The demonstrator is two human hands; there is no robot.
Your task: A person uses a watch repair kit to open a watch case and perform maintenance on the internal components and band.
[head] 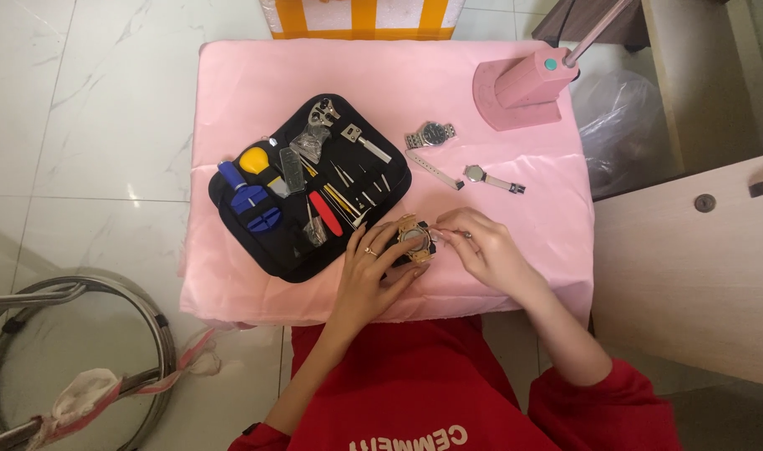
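left hand [371,266] grip closed on the gold watch [414,240], near the desk's [498,167] front edge | right hand [480,244] pinching at the watch's side, can't tell what's in the fingertips | black tool kit [308,188] just left of it | two more watches [431,134] and pink lamp [523,88] further back

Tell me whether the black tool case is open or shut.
Open: the black tool case lies spread flat on the pink cloth, its tools exposed.
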